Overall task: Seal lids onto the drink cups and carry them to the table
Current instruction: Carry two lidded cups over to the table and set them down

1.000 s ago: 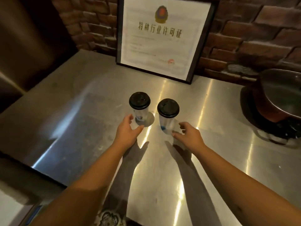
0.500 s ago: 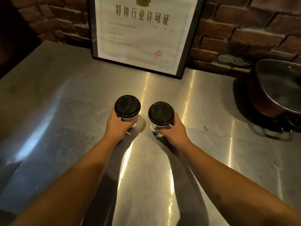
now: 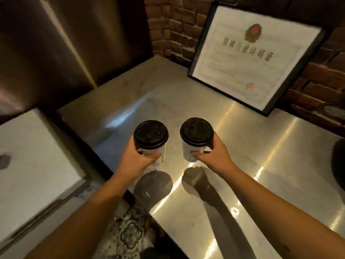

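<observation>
Both cups now off the steel counter, lifted since half a second back; view swung left. Left hand wrapped around the left cup, black lid just above its fingers. Right hand clamped on the right cup, its lid also seated. Cups apart, shadows on the counter below each hand. Sealing looks done; the carry to the table is left. No table in view.
</observation>
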